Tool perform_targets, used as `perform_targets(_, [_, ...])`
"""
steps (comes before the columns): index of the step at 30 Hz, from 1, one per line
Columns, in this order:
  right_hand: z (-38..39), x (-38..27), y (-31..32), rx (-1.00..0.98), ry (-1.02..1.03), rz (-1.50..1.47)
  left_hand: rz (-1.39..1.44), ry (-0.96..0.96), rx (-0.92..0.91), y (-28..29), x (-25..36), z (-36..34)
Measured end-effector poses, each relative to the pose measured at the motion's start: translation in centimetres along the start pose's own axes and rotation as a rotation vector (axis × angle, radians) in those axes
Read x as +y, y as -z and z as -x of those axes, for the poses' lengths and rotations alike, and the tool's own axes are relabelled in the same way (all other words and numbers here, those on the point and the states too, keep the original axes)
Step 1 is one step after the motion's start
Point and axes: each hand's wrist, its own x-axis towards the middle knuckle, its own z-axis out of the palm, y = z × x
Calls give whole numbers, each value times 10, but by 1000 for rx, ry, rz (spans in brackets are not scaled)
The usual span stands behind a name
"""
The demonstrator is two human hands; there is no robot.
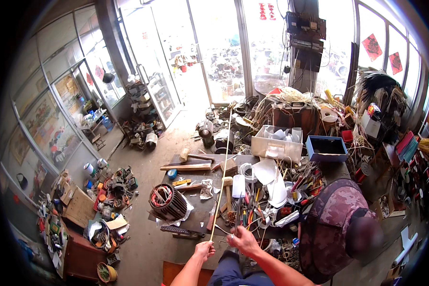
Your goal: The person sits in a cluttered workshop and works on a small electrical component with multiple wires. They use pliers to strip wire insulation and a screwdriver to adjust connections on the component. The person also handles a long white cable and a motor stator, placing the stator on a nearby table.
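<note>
A long, thin, pale yellow cord or sleeve [221, 191] runs straight from the far side of the workbench toward me. My left hand [205, 250] is closed around its near end, just off the bench's front edge. Beside it, my right hand [245, 241] is closed, fingers curled near a short whitish strand that branches off the long one. What exactly lies within those fingers is hidden. To the left on the bench stands a ribbed motor housing [168, 204] with red windings inside. A wooden-handled hammer [228, 188] lies just right of the stretched cord.
Loose hand tools [252, 209] and white paper [275, 187] crowd the bench. A white plastic bin [277, 148] and a blue box [327, 148] stand at its back right. Close on my right is a person in a camouflage hat [326, 224]. Motor parts [116, 186] lie on the floor left.
</note>
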Motion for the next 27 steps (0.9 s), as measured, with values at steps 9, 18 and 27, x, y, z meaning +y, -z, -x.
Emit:
perform_targets(9, [22,87,16,217,-168,353,-358,157,179,47,-17,-71])
perform_targets(18, [-78,143,-63,373,-67,-52,-561,88,-196,99,19,-105])
perform_targets(27, [-105,197,-155,426,236,216,-408,2,-424,153,3,-137])
